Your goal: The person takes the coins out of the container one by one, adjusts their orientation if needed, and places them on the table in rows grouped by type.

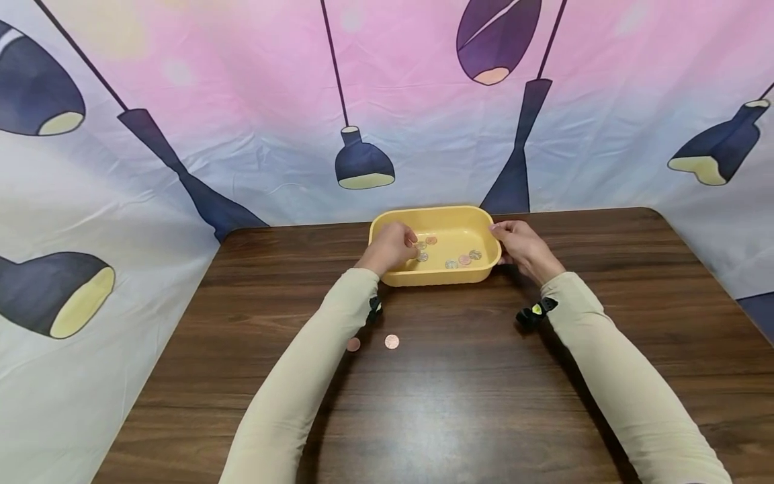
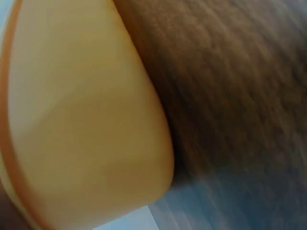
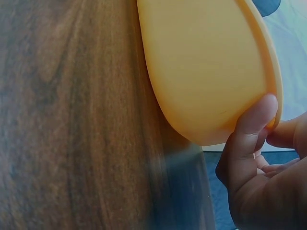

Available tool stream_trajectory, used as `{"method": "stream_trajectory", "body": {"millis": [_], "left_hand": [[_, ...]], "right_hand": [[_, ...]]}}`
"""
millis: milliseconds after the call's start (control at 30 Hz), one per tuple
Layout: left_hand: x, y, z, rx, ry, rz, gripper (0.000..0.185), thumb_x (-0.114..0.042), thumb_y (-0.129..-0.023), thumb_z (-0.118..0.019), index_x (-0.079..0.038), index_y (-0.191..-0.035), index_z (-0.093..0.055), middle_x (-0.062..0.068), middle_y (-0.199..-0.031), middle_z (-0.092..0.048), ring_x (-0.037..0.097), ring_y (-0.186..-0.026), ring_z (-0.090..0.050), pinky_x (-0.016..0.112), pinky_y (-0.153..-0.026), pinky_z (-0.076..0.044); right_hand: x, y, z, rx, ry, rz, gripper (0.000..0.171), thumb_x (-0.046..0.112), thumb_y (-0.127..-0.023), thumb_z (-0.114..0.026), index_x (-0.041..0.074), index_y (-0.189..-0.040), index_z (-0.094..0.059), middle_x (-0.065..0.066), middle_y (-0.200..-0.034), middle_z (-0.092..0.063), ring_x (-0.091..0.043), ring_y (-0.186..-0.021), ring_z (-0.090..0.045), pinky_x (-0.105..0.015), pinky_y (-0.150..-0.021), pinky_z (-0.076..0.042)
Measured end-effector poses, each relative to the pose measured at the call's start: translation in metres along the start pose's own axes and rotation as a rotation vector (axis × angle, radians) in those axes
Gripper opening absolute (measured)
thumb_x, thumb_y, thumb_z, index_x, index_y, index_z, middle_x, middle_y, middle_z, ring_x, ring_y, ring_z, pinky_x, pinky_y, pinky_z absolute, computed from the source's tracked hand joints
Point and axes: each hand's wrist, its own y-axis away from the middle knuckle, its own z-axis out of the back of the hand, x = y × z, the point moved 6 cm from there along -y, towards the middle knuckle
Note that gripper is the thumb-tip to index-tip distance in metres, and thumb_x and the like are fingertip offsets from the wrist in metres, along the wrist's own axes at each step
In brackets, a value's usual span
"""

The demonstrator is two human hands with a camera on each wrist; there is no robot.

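A yellow tray (image 1: 435,279) with rounded corners stands at the table's far edge, with several silver and copper-coloured coins (image 1: 464,259) lying in it. My left hand (image 1: 392,247) reaches over the tray's left end, its bent fingers low inside beside the coins there. I cannot tell whether a coin is between those fingertips. My right hand (image 1: 525,247) pinches the tray's right rim; the right wrist view shows the index finger and thumb on either side of the rim. The left wrist view shows the tray's outer wall (image 2: 91,120), not the left hand.
Two copper-coloured coins lie on the brown wooden table (image 1: 459,390) in front of the tray: one coin (image 1: 392,341) in plain sight, another coin (image 1: 353,345) beside the left sleeve. Behind the table hangs a cloth (image 1: 290,175) printed with lamps.
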Motion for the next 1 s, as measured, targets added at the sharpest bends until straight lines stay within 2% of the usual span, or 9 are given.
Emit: {"method": "stream_trajectory", "body": {"millis": [133, 267, 367, 500, 767, 900, 1000], "left_hand": [[0.002, -0.001, -0.004, -0.010, -0.018, 0.011, 0.019, -0.020, -0.090, -0.086, -0.008, -0.085, -0.073, 0.000, -0.077, -0.064, 0.014, -0.067, -0.054, 0.027, -0.060, -0.045], [0.002, 0.000, -0.011, 0.015, -0.099, 0.019, 0.046, -0.031, -0.094, -0.082, -0.016, -0.058, -0.057, -0.007, -0.055, -0.044, 0.009, -0.050, -0.038, 0.025, -0.048, -0.029], [0.001, 0.002, -0.017, 0.028, -0.160, 0.022, 0.057, -0.035, -0.096, -0.079, -0.019, -0.052, -0.046, -0.008, -0.051, -0.032, 0.009, -0.048, -0.031, 0.025, -0.046, -0.023], [-0.001, 0.003, -0.020, 0.009, -0.200, 0.010, 0.054, -0.034, -0.097, -0.079, -0.018, -0.056, -0.048, -0.007, -0.054, -0.035, 0.010, -0.051, -0.036, 0.026, -0.048, -0.027], [0.001, 0.003, -0.018, -0.032, -0.247, 0.022, 0.025, -0.031, -0.095, -0.081, -0.016, -0.078, -0.072, -0.002, -0.079, -0.066, 0.015, -0.065, -0.054, 0.029, -0.058, -0.043], [0.001, 0.004, -0.017, -0.034, -0.248, 0.007, 0.013, -0.027, -0.096, -0.080, -0.014, -0.094, -0.077, 0.000, -0.090, -0.070, 0.017, -0.072, -0.058, 0.031, -0.063, -0.047], [0.000, 0.004, -0.015, -0.034, -0.258, -0.006, 0.013, -0.026, -0.096, -0.079, -0.015, -0.104, -0.078, -0.001, -0.093, -0.071, 0.017, -0.076, -0.061, 0.031, -0.065, -0.049]], "right_hand": [[0.000, -0.001, -0.002, -0.006, -0.008, -0.007, 0.050, 0.024, -0.116, -0.040, -0.013, -0.150, -0.038, -0.008, -0.097, -0.062, -0.005, -0.059, -0.059, -0.019, -0.055, -0.050], [0.000, 0.000, -0.001, -0.002, -0.005, -0.009, 0.051, 0.024, -0.116, -0.039, -0.013, -0.151, -0.036, -0.007, -0.097, -0.063, -0.005, -0.059, -0.059, -0.019, -0.055, -0.050], [0.000, 0.002, 0.000, -0.005, 0.003, -0.009, 0.052, 0.024, -0.116, -0.039, -0.013, -0.152, -0.036, -0.007, -0.097, -0.063, -0.005, -0.060, -0.058, -0.019, -0.055, -0.050], [-0.001, 0.003, 0.001, -0.017, 0.016, -0.009, 0.052, 0.025, -0.116, -0.039, -0.013, -0.152, -0.036, -0.008, -0.099, -0.063, -0.005, -0.060, -0.058, -0.019, -0.055, -0.050], [-0.003, 0.001, -0.001, -0.030, 0.019, -0.018, 0.052, 0.025, -0.116, -0.039, -0.012, -0.152, -0.037, -0.010, -0.101, -0.061, -0.005, -0.060, -0.059, -0.019, -0.054, -0.052], [-0.003, 0.001, -0.001, -0.029, 0.023, -0.017, 0.052, 0.025, -0.116, -0.038, -0.012, -0.152, -0.036, -0.011, -0.103, -0.061, -0.005, -0.060, -0.059, -0.019, -0.054, -0.052], [0.000, 0.001, -0.002, -0.024, 0.024, -0.007, 0.051, 0.025, -0.116, -0.038, -0.012, -0.151, -0.037, -0.011, -0.103, -0.061, -0.005, -0.060, -0.058, -0.019, -0.055, -0.051]]}}
